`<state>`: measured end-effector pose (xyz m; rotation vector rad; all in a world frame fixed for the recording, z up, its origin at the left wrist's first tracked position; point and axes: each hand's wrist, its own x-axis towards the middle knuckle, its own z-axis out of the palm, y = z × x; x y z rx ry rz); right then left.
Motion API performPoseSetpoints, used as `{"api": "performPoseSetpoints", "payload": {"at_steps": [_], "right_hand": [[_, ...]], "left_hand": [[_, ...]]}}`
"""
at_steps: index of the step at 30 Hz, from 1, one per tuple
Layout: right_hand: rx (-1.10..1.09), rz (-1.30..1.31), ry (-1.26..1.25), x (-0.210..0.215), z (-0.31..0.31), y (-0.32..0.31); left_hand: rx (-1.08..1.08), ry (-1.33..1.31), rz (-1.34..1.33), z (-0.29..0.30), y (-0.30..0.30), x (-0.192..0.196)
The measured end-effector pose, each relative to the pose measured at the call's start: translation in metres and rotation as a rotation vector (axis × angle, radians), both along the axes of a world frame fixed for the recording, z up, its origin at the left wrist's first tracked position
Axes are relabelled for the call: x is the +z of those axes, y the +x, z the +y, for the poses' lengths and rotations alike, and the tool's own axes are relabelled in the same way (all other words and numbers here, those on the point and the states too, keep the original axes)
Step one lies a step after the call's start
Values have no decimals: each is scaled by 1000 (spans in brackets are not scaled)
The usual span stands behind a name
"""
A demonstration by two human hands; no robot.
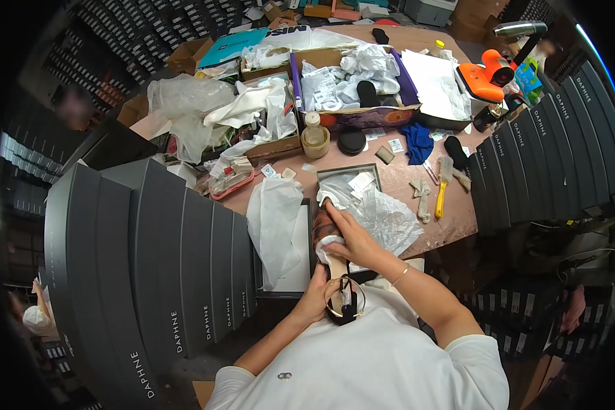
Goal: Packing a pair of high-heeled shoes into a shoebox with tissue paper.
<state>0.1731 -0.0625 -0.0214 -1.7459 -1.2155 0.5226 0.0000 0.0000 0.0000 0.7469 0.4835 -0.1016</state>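
White shirt (362, 355) of the wearer, nearest. Just beyond it: one sandal (337, 269), pale insole, dark strap, between both hands, heel end toward the shirt. Left hand (313, 294): gripping the sandal's side near the heel. Right hand (350, 236): clasped on its front part, thumb at a white tissue wad (329, 242). Beyond the right hand: open grey box (348, 168) with crumpled tissue (389, 222). Left of the left hand: stacked dark boxes (184, 266). Right of the right hand, on the table (451, 224): yellow-handled brush (442, 188), blue cloth (417, 143).
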Motion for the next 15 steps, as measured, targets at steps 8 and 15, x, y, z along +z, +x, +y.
{"api": "performPoseSetpoints", "payload": {"at_steps": [8, 15], "right_hand": [[49, 21, -60, 37, 1, 15], [143, 93, -11, 51, -10, 12]], "left_hand": [[290, 146, -172, 23, 19, -9], [209, 760, -191, 55, 30, -7]]}}
